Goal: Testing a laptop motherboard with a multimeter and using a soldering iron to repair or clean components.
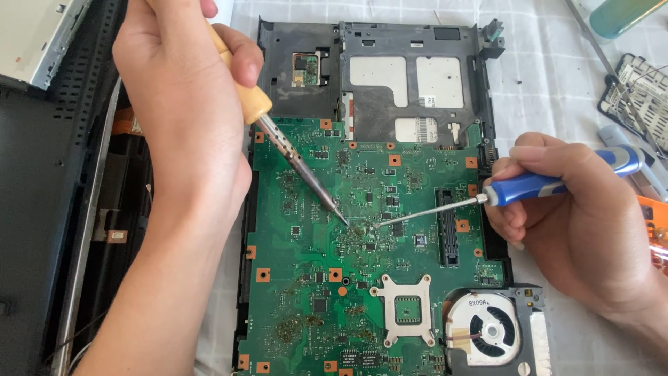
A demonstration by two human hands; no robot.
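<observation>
Two hands are busy over one green circuit board (362, 257). The left hand (182, 104), in the upper left of the frame, is closed tight around the yellow handle of a soldering iron (292, 157). The iron's long metal tip slants down and to the right and touches a brownish spot near the middle of the board.

The right hand (570, 216), at the right side of the frame, is wrapped around the blue handle of a small screwdriver (487, 198). Its thin shaft points left, and its tip comes very close to the iron's tip, just beside the same spot.

It looks like the step in hand is heating a tiny part on the board while the screwdriver pushes or lifts it. Both tips should stay steady on that one spot, and the hot iron should not slide onto the small chips close by.

The board lies in a dark laptop base (390, 63) that fills the middle of the frame. A round cooling fan (485, 327) sits at the lower right of the board, and a silver square frame (407, 310) sits just left of it. Another dark panel (42, 209) lies at the left edge. A white checked cloth (550, 83) is under it all.
</observation>
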